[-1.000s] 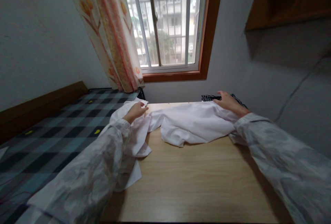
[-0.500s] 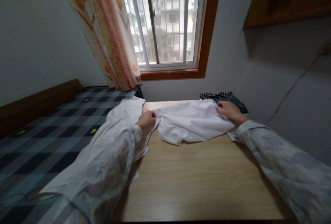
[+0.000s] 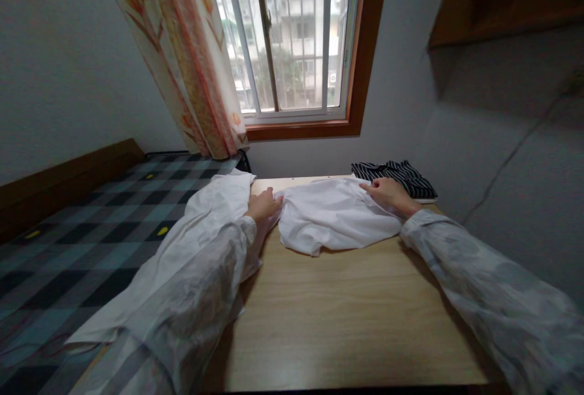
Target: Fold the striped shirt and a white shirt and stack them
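Note:
A white garment [image 3: 335, 215] lies in loose folds across the far half of the wooden table, its left part spilling over the table edge onto the bed. At its upper left, my left hand [image 3: 264, 204] rests against the fabric with the fingers loosened and apart. My right hand [image 3: 390, 194] is at the upper right corner, its fingers closed on the fabric and the index finger pointing left. Part of the cloth's right edge is hidden under this hand and wrist.
Behind my right hand sits a folded black-and-white striped garment [image 3: 399, 174]. The wooden table [image 3: 347, 316] adjoins a bed with a checked cover [image 3: 109, 261] on the left. Ahead are a window [image 3: 292, 48] and a flowered curtain [image 3: 182, 66]; a wooden shelf [image 3: 506, 17] hangs upper right.
My right hand has moved left, drawing the garment's right edge inward. My left hand's fingers have loosened from their pinch and shifted slightly right.

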A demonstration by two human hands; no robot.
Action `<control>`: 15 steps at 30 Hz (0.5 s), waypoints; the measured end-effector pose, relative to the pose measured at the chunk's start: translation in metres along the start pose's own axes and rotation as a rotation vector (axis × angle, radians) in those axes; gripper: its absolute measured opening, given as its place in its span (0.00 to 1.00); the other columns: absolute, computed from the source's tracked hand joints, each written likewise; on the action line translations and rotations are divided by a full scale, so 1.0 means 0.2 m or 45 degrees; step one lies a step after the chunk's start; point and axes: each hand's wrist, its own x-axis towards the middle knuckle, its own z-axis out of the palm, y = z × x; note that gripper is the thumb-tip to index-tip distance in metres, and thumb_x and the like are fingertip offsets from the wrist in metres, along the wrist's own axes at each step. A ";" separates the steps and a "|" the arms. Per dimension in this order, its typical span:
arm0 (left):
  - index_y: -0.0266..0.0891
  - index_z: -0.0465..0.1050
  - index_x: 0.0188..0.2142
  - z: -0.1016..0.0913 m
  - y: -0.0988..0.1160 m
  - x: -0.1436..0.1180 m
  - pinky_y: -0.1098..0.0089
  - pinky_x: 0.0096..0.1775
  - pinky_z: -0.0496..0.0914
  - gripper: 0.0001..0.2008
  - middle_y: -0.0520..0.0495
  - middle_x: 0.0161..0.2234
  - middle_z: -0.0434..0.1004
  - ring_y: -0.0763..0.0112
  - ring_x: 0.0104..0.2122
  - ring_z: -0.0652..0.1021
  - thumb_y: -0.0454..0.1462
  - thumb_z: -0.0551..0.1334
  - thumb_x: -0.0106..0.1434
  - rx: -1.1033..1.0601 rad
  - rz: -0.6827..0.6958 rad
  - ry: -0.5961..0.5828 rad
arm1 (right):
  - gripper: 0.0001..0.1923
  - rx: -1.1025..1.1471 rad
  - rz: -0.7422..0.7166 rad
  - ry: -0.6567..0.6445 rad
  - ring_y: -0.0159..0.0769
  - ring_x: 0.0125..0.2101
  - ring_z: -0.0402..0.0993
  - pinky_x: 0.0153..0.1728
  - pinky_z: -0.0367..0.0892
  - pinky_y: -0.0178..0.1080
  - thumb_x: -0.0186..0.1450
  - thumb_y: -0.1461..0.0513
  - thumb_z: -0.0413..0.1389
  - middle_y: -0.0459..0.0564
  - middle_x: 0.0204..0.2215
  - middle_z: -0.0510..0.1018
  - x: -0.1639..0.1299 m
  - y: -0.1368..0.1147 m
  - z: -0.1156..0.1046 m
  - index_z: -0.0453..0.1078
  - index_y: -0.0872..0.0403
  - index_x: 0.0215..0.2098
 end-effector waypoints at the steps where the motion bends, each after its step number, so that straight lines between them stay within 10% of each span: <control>1: 0.38 0.73 0.62 0.00 0.01 0.01 0.52 0.62 0.68 0.27 0.28 0.59 0.81 0.42 0.62 0.79 0.54 0.55 0.76 0.014 -0.009 -0.007 | 0.27 -0.077 0.019 0.026 0.50 0.38 0.82 0.40 0.68 0.42 0.68 0.39 0.60 0.61 0.37 0.86 -0.01 -0.02 0.02 0.81 0.54 0.35; 7: 0.37 0.80 0.51 0.02 0.04 0.08 0.55 0.57 0.71 0.27 0.26 0.57 0.82 0.44 0.59 0.81 0.54 0.53 0.76 -0.036 -0.130 -0.096 | 0.32 -0.261 0.116 0.002 0.62 0.52 0.82 0.49 0.71 0.48 0.66 0.47 0.64 0.72 0.53 0.84 0.04 -0.07 0.10 0.76 0.61 0.60; 15: 0.39 0.84 0.37 0.03 0.00 0.12 0.64 0.47 0.74 0.13 0.37 0.43 0.88 0.51 0.48 0.85 0.46 0.71 0.60 -0.113 -0.004 -0.096 | 0.34 0.299 0.102 -0.060 0.47 0.46 0.82 0.45 0.74 0.38 0.56 0.66 0.63 0.63 0.52 0.84 0.13 0.03 0.11 0.74 0.61 0.62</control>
